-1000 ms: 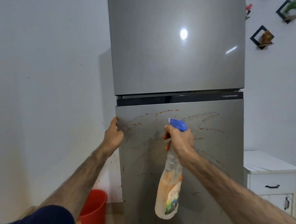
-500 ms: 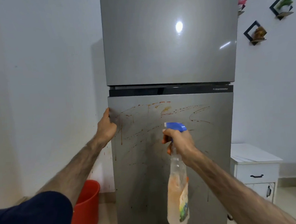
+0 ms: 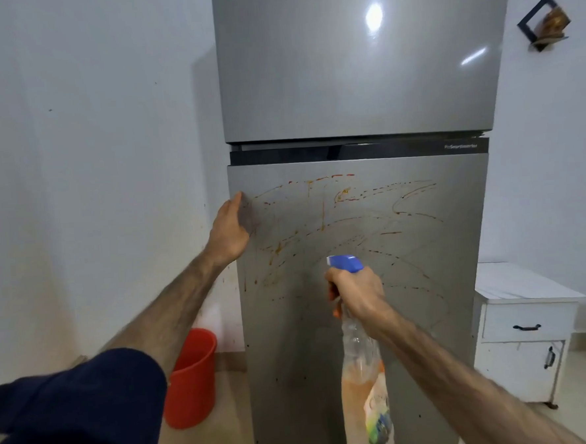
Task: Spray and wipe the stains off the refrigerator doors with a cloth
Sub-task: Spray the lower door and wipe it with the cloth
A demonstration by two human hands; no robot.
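Right hand [image 3: 357, 291] curled tight round neck of spray bottle [image 3: 365, 394], below blue nozzle [image 3: 345, 264]; nozzle aimed at lower door [image 3: 427, 316], just short of it. Trigger finger hidden behind knuckles; squeezed or not, cannot tell. Left hand [image 3: 228, 229] flat on left edge of lower door, fingers straight, tips pointing up, holding nothing.

Bottle clear soft plastic, dented, hanging down from fist, orange liquid in lower half, label only partly legible, base cut off at frame bottom. No cloth in view.

Fridge grey brushed metal, two doors, dark strip between. Upper door [image 3: 361, 73] glossy, light glare, top cut off. Stains [image 3: 321, 206] on lower door: thin reddish-orange arcs, dashes, drips, densest across upper half.

Red bucket [image 3: 191, 382] on floor left of fridge, partly hidden by left arm. White cabinet [image 3: 525, 338] right of fridge, dark handles. Dark blue sleeve [image 3: 73, 413] low left.
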